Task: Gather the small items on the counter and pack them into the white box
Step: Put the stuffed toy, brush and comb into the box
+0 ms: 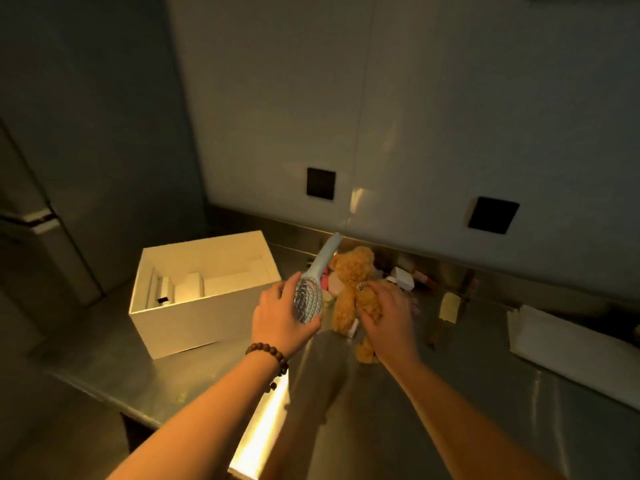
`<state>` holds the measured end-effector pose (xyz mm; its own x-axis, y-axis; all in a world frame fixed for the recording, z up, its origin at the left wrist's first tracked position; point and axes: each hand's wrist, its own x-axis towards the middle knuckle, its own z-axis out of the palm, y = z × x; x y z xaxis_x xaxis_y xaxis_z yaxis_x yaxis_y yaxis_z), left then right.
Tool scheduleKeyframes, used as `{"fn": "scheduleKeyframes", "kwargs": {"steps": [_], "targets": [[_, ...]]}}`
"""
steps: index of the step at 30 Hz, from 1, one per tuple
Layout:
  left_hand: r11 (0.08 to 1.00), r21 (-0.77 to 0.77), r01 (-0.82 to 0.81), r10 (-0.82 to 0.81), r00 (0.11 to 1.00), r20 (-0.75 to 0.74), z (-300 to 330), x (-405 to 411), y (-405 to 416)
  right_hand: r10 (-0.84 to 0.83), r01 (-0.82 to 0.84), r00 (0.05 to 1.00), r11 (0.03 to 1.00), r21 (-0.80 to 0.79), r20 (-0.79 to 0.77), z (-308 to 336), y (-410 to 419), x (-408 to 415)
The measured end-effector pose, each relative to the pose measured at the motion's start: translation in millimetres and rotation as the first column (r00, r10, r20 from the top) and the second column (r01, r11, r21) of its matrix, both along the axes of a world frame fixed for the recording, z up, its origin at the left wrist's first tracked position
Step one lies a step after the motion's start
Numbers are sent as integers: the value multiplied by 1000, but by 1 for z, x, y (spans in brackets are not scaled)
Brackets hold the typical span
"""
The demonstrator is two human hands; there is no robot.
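Head view: a steel counter [104, 344] runs across the lower half of the frame under dim, yellowish light. At centre left sits the white box [204, 317], open at the top, with pale inserts and a small dark item inside.

Just right of the box, near the middle of the frame, the left hand [280, 320] grips a light blue hairbrush [309, 299] by its bristled head, the handle pointing up and away toward the wall. A beaded bracelet [268, 355] circles that wrist.

Right of centre, the right hand [388, 313] lies over a tan teddy bear [351, 271], fingers curled into its fur.

Behind the bear, against the wall, lies a blurred cluster of small items [403, 278], pink and white, perhaps little packages. A white lid-like sheet [568, 344] rests at the right edge.
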<state>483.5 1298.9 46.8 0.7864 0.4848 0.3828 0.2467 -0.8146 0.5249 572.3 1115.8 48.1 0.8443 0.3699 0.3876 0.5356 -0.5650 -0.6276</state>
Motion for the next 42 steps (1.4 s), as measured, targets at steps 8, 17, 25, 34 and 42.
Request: {"fn": "scheduleKeyframes", "kwargs": {"steps": [8,17,25,34,42], "targets": [[980,29,-198,194,976,95,36,-44,85,201,-203,977,979,19,73,45,106,-7],[944,69,-321,315,945,93,45,-77,209,349,-352,928,936,4,129,55,239,-3],[953,14,-303,300,949,100,46,-79,311,434,-426,901,892,-151,21,38,320,15],[974,-33,-223,225,971,86,28,-58,345,472,-543,837,780,-311,-277,9,346,34],[968,-64,-243,247,967,56,12,-55,354,539,-644,763,678,-353,-357,-19,383,61]]}}
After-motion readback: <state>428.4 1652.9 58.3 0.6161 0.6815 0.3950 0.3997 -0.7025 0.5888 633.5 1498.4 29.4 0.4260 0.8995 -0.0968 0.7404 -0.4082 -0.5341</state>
